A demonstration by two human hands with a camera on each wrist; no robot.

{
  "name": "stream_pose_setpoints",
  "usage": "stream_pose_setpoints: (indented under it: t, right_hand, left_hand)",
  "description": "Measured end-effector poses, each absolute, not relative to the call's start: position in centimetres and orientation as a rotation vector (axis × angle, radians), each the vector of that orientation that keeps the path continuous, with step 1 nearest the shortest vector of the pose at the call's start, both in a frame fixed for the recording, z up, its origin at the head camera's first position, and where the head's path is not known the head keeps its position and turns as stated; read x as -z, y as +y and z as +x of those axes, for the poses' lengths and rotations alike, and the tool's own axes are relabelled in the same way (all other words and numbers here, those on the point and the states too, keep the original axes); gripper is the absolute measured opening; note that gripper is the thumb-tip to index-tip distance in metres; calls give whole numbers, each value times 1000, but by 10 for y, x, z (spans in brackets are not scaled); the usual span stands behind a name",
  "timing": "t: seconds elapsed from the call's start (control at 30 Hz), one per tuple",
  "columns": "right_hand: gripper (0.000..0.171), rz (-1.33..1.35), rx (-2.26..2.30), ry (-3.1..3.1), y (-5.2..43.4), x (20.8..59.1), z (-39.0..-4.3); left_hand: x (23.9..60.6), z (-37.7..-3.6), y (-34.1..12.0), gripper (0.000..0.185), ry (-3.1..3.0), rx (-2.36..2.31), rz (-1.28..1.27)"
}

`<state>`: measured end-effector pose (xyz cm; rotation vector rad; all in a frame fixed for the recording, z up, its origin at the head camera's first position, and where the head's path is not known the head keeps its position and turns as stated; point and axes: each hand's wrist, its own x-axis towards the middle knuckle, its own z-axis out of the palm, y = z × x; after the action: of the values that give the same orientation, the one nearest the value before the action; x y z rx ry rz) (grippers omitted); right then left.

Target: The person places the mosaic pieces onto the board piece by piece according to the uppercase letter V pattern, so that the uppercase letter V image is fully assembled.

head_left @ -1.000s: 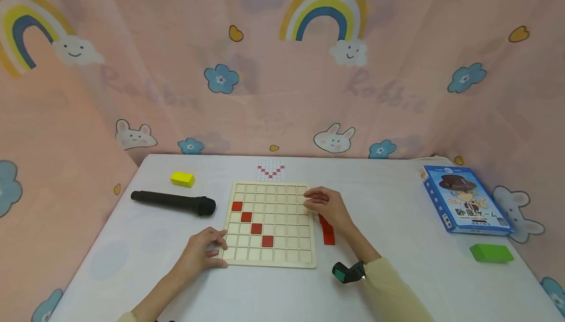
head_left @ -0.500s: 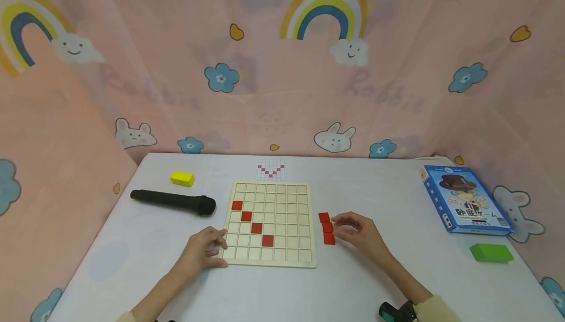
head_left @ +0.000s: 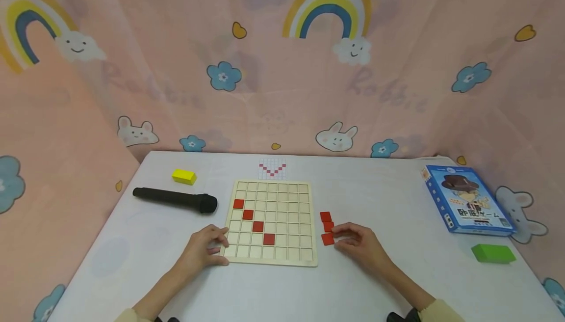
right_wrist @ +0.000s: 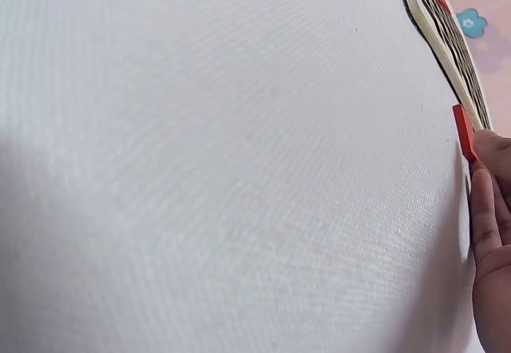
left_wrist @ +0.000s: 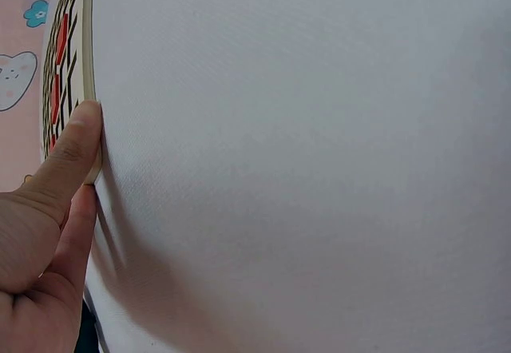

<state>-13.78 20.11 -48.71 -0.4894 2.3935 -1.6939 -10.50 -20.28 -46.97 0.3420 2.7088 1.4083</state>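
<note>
The work appears to be the copying of a V pattern with small tiles. The square board (head_left: 292, 217) lies on the white table (head_left: 269, 295), and just beyond its far edge there is a small card (head_left: 272, 169) printed with a V of red squares. On the board, four red tiles (head_left: 258, 226) go down in a diagonal, from the left column toward the near side, and the last sits in the middle column. So I judge that the left arm and the point of the V are complete, and the right arm is not yet begun.

The left hand (head_left: 204, 247) holds the near left corner of the board, with the thumb at the near edge and the fingers at the left edge; probably it keeps the board steady.

The right hand (head_left: 359, 243) is at the right of the board, beside three loose tiles (head_left: 327, 239) that lie in an uneven row from far to near. Its thumb and forefinger stand apart at the right side of the middle and the near tile. Whether they already pinch the near one, I cannot tell from these views.

The step in hand seems to be the taking of the fifth tile. The next move would call for a thin grip on its edges, a small lift, and a flat placing one column to the right and one row farther than the last tile. The tile looks thin, so it could slide on the cloth instead of rising.
</note>
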Motion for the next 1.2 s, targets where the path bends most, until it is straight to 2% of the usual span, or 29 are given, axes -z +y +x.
stream_pose_setpoints:
  t: [0.8, 1.2]
  right_hand:
    - [25, -479, 1621, 2498, 188, 489, -133]
    - [30, -422, 1693, 2387, 191, 479, -133]
  left_hand:
    - [467, -104, -201, 36, 2702, -1402, 266]
    - [467, -104, -201, 37, 2679, -1419, 258]
